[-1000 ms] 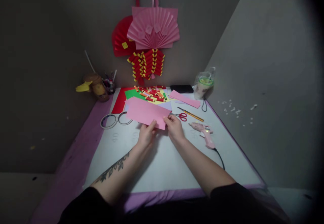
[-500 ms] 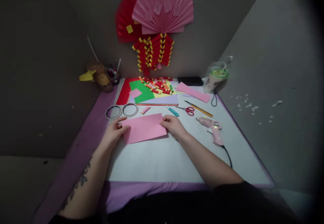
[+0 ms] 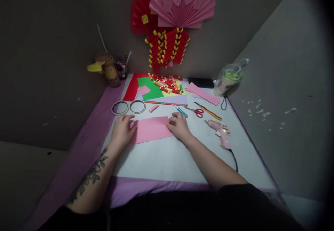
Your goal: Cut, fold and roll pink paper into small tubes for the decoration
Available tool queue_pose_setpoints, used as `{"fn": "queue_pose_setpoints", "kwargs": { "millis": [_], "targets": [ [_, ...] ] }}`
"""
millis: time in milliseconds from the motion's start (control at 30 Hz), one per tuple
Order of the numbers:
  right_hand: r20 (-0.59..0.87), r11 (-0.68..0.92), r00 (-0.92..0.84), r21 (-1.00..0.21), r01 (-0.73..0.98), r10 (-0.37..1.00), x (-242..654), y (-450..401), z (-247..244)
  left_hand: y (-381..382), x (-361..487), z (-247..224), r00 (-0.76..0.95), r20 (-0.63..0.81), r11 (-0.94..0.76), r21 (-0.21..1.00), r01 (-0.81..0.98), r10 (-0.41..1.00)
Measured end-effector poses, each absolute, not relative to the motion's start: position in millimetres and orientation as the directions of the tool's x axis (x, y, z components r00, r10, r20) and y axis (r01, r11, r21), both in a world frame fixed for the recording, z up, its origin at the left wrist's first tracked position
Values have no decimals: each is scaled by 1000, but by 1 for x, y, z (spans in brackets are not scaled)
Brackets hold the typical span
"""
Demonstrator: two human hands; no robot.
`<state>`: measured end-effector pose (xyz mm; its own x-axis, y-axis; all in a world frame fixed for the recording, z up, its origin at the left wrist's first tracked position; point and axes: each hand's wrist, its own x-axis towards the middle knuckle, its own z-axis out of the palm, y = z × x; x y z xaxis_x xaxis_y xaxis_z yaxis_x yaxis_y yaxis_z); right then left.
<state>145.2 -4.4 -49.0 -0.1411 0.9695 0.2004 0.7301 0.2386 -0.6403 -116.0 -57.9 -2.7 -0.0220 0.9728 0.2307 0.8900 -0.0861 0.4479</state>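
A pink paper rectangle [image 3: 152, 130] lies on the white sheet [image 3: 161, 161] that covers the table. My left hand [image 3: 123, 129] is at its left edge, thumb and fingers apart and curved around the edge. At the right edge, my right hand [image 3: 179, 125] has its thumb and fingertips on the paper, fingers bent. Behind the paper are two tape rolls [image 3: 120, 108], a small pink roll [image 3: 153, 108] and a teal tube [image 3: 181, 111] just behind my right hand.
Red scissors [image 3: 198, 112], a yellow craft knife [image 3: 208, 111] and a pink glue gun [image 3: 221, 132] with a cord lie to the right. Small red rolls [image 3: 168, 86] rest on coloured sheets behind. Cups [image 3: 229, 79] stand at the back corners.
The pink paper has come down flat on the table. My left hand has loosened from its left edge and spread its fingers. The camera view has shifted slightly.
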Motion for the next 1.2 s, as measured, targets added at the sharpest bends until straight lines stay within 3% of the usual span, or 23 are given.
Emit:
{"fn": "queue_pose_setpoints", "kwargs": {
  "millis": [67, 167, 233, 533, 633, 733, 900, 1100, 1200],
  "targets": [
    [206, 246, -146, -640, 728, 968, 146, -4, -51, -65, -95, 2, 111, 304, -217, 344, 913, 946],
    [222, 260, -151, -634, 728, 963, 146, -4, -52, -76, -55, 4, 450, 168, -480, 286, 829, 877],
    [228, 270, -160, -627, 730, 961, 147, -4, -53, -81, -32, 2, 505, 112, -516, 248, 820, 856],
    [278, 300, -156, -613, 730, 948, 148, -8, -44, -79, -20, -6, 491, 4, -476, 248, 844, 871],
    [260, 408, -314, -571, 713, 913, 150, -10, -33, -79, -23, -7, 490, 0, -472, 272, 839, 872],
    [128, 454, -463, -539, 710, 877, 150, -6, -26, -79, -25, -7, 482, 16, -464, 301, 833, 876],
    [-56, 357, -466, -564, 745, 883, 142, 3, -23, -80, -28, -10, 466, 43, -449, 358, 819, 884],
    [-70, 293, -454, -675, 677, 888, 168, 5, -8, -81, -29, -19, 353, 142, -380, 380, 843, 925],
    [-94, 223, -338, -583, 781, 937, 194, 8, 5, -81, -29, -20, 342, 136, -368, 389, 845, 930]
  ]
}}
